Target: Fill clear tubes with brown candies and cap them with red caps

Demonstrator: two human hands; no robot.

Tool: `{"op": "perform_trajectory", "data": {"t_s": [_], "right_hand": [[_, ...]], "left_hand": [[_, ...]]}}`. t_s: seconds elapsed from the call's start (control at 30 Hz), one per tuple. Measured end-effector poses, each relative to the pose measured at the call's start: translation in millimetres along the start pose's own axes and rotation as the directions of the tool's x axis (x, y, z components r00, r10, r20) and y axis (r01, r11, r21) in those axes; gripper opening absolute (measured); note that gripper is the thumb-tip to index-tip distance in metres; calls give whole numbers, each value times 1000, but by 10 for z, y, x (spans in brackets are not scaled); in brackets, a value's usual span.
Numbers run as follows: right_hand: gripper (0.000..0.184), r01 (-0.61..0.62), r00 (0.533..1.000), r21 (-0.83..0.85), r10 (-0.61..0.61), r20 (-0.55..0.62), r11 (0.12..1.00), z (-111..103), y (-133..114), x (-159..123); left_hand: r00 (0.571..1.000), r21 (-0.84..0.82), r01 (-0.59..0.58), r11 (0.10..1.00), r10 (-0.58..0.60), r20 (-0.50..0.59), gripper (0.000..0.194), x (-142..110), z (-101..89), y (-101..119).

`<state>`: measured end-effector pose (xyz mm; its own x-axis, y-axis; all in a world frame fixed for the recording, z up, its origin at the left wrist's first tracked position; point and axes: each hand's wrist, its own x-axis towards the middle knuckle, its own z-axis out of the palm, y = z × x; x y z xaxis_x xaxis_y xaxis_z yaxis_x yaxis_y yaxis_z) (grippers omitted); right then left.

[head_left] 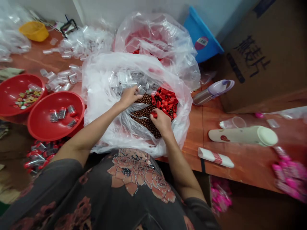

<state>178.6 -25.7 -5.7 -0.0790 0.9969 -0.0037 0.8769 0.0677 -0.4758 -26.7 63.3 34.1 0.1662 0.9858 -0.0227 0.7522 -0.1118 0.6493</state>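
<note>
Orange-red covering spreads over the worktable (195,131), which stands against a pale wall (100,8). On its middle, close to the person, a white plastic bag (97,80) lies wide open, holding three kinds of things: clear plastic tubes (129,78) at the far left, glossy brown beads (146,123) at the near side, and a heap of red caps (168,99) on the right.

Into this bag both hands reach. The right hand (163,121) pinches a small red piece (154,114) between thumb and fingers, above the beads and just beside the red heap. The left hand (130,95) is at the near edge of the clear tubes, thumb and fingers curved toward each other; whether it grasps one I cannot tell.

Left of the bag are two red bowls: the nearer bowl (38,124) contains a few filled tubes with red ends (61,113), the other bowl (8,91) small colourful bits (27,99). Beyond them sits a yellow basin (35,31). On the far side, another clear bag (168,35) bulges beside a blue tub (203,52). To the right lie a lilac-topped bottle (217,88) and a pale flask (240,135), near a large cardboard box (263,86).
</note>
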Motion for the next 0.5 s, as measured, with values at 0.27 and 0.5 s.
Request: {"op": "perform_trajectory", "data": {"t_s": [0.27,0.5], "right_hand": [[28,-50,919,944,384,-84,326,-161,247,-172],[22,-109,898,991,435,67,72,-207,321,-479]], "left_hand": [[905,165,64,984,-127,406,14,-367,346,207],[877,-26,255,967,-220,427,21,-134,695,276]]}}
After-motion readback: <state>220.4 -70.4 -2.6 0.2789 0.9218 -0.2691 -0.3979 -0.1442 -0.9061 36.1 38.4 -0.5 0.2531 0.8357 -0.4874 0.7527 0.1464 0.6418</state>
